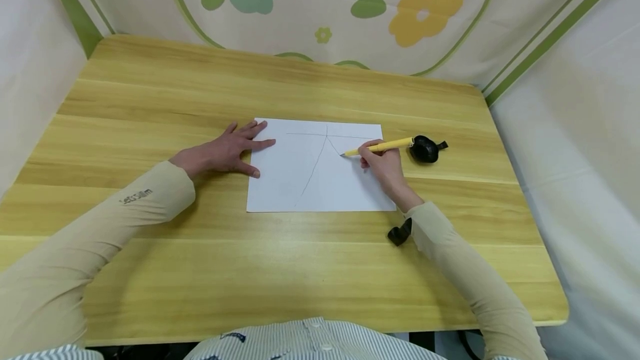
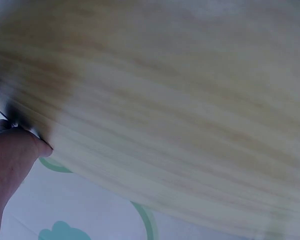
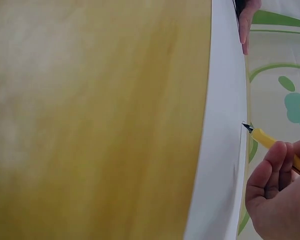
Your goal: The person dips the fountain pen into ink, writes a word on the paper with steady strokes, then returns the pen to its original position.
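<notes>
Pinched in the right hand point(image 1: 386, 170), a yellow pen point(image 1: 395, 145) is held, tip seemingly on a white sheet point(image 1: 272, 193) on the wooden table point(image 1: 225, 276). The sheet's left edge is overlapped by the left hand point(image 1: 226, 150), fingers spread. Apparently a slanting line point(image 1: 333, 146) is being drawn; steady nib contact seems called for. One pen, one sheet and two hands are counted, with about four thin lines point(image 1: 314, 166).

Item: beige left sleeve point(image 1: 107, 229), one line of small dark lettering point(image 1: 136, 197) near the cuff point(image 1: 182, 188); we read it, tentatively, as "LetsSlim", its characters too blurred for us to confirm.
</notes>
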A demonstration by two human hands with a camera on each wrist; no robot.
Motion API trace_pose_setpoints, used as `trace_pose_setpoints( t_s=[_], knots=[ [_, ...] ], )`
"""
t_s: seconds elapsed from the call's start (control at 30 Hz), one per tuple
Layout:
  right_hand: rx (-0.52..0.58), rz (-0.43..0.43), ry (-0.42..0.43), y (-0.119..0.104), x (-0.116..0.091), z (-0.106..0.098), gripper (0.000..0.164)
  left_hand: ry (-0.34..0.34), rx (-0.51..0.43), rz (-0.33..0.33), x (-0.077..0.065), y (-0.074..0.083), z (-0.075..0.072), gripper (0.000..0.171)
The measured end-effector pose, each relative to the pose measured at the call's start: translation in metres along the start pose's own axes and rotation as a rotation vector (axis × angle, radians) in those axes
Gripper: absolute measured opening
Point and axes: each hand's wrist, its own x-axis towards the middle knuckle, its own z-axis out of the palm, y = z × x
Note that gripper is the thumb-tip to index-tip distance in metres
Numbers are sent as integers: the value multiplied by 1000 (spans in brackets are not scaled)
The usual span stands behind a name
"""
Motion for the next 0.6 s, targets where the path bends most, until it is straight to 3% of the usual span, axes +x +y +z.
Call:
trace_pose_setpoints(
  t_s=[0.6],
  knots=[
    [-5, 14, -3, 4, -5, -7, 12, -3, -3, 0, 1, -1, 0, 84]
  ],
)
